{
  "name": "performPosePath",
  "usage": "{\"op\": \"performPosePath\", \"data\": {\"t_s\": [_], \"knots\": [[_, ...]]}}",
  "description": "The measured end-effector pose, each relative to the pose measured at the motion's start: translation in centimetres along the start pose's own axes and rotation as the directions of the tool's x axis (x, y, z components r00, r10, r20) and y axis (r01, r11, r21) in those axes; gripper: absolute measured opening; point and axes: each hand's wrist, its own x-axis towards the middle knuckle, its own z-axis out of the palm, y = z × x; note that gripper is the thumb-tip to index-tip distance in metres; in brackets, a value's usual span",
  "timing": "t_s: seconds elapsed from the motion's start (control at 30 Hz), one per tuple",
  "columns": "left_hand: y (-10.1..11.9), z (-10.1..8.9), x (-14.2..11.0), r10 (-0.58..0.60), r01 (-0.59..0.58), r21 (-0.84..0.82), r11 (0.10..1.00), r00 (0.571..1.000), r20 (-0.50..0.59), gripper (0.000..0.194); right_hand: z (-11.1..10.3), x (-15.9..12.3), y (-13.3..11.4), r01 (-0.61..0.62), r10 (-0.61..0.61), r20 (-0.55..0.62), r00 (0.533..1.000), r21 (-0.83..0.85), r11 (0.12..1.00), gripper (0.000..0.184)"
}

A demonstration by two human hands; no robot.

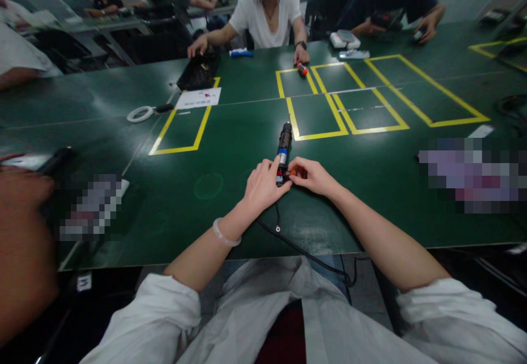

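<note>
A slim corded power tool, looking like an electric screwdriver (pixel 284 139), lies on the green table with its narrow tip pointing away from me. Its body shows black, brown, blue and silver sections, and the near end looks opened, with red parts showing. My left hand (pixel 265 184) is closed around that near end and steadies it. From the other side, the fingers of my right hand (pixel 312 176) pinch a small orange-red part (pixel 292 172), perhaps a wire or connector, at the tool's rear. A black cord (pixel 294 243) and a thin lead with a ring terminal (pixel 278 229) trail toward me.
Yellow tape rectangles (pixel 321 136) mark the table (pixel 230 210). A white paper (pixel 198 98), a black bag (pixel 200 72) and a white cable loop (pixel 140 114) lie at the back left. Across the table, a person's hand (pixel 302 55) touches a red-black object. Another person's arm (pixel 24 243) is at left.
</note>
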Motion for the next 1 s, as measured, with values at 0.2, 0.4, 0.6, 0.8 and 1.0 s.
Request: {"op": "performPosePath", "data": {"t_s": [0.2, 0.4, 0.6, 0.8, 1.0], "knots": [[-0.10, 0.10, -0.03, 0.007, -0.007, 0.002, 1.000, 1.000, -0.004, 0.074, -0.35, 0.22, 0.08, 0.020, -0.020, 0.043, 0.999, -0.010, 1.000, 0.013], [-0.04, -0.10, -0.05, 0.004, -0.004, 0.007, 1.000, 1.000, -0.001, 0.072, -0.60, 0.16, -0.48, -0.026, 0.024, 0.064, 0.998, 0.039, 0.999, 0.015], [-0.02, -0.18, -0.03, 0.003, -0.003, 0.009, 1.000, 1.000, 0.007, 0.072, -0.45, 0.03, -0.36, -0.052, 0.047, 0.064, 0.997, 0.080, 0.995, 0.015], [0.01, -0.20, -0.13, -0.007, 0.007, -0.005, 1.000, 1.000, 0.004, 0.072, -0.35, 0.07, -0.06, -0.100, 0.095, 0.043, 0.995, 0.118, 0.988, 0.017], [0.12, -0.25, -0.07, -0.014, 0.014, -0.003, 1.000, 1.000, 0.008, 0.072, -0.36, 0.15, -0.12, -0.087, 0.085, 0.029, 0.996, 0.089, 0.992, 0.018]]}}
